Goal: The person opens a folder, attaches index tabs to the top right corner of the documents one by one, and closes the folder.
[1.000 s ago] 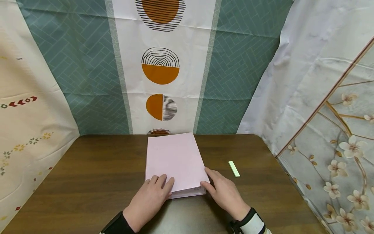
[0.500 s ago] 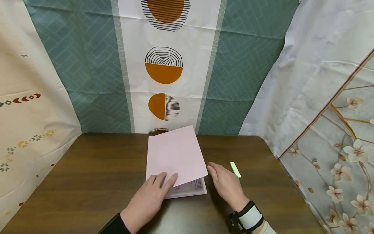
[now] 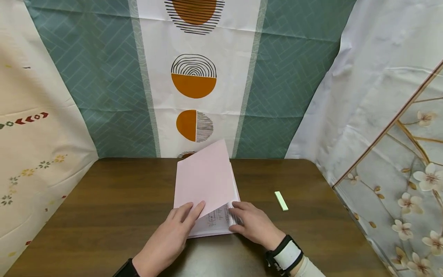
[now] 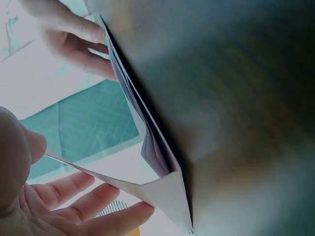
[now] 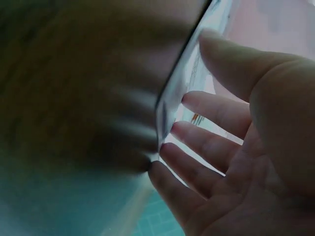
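A pink folder [image 3: 204, 179] lies on the table with its cover raised along the right side. My left hand [image 3: 174, 227] holds the cover at its lower edge; in the left wrist view the thumb [image 4: 37, 147] is inside the cover and the fingers [image 4: 106, 196] are outside. Printed sheets in clear sleeves [image 3: 216, 221] show under the cover at the lower right. Over their right edge lies my right hand [image 3: 256, 223], its fingers spread and loosely bent. In the right wrist view those fingertips [image 5: 170, 147] touch the folder's edge.
A small pale green strip [image 3: 281, 201] lies on the brown wooden table [image 3: 128, 192] to the right of the folder. Patterned cloths hang behind the table [image 3: 194, 88] and at both sides.
The cover has lifted and swung up toward the left, showing more of the sleeved sheets. My right hand has left the cover's edge and moved left onto the sheets.
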{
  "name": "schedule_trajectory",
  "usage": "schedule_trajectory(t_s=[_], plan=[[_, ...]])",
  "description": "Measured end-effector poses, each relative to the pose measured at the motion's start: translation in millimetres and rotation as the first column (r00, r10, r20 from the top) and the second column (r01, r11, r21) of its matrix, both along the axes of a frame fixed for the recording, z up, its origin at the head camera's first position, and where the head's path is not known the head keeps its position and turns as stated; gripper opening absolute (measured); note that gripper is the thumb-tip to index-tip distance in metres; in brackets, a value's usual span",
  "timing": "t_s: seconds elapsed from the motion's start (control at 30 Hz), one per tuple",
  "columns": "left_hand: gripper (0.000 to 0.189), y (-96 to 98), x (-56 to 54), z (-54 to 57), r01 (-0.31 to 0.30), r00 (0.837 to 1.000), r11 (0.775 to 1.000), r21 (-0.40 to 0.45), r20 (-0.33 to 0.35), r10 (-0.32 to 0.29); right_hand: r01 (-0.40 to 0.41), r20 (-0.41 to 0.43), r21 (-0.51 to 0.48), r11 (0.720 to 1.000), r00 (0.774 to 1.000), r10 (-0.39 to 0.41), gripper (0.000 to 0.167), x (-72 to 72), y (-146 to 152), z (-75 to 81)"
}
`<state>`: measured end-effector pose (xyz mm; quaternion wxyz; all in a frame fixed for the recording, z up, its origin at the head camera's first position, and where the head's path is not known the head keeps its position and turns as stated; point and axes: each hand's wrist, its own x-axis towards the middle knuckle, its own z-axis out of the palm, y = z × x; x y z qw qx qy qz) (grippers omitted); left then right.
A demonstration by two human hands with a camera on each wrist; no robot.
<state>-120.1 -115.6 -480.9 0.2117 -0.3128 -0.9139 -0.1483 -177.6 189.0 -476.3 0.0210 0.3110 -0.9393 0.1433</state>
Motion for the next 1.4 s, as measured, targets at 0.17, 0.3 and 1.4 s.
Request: schedule_trajectory(t_s=[0.17, 0.3, 1.4], plan=[[0.069, -1.8, 2.4, 4.7, -0.008, 1.000, 0.998, 0.056, -0.010, 0.009, -0.004, -0.016, 0.006, 1.000, 1.000, 0.004, 0.048, 0.1, -1, 1.1], [0.090, -1.8, 3.6, 8.7, -0.043, 0.997, 0.995, 0.085, -0.065, 0.049, -0.021, -0.026, 0.012, 1.000, 0.999, 0.021, 0.046, -1.3, -3, 2.4], [0.102, -31.8, -14.2, 33.4, -0.122, 0.732, 0.968, 0.221, -0.638, 0.238, 0.007, 0.095, 0.030, 1.000, 0.995, -0.010, 0.048, -4.6, -7, 7.2]])
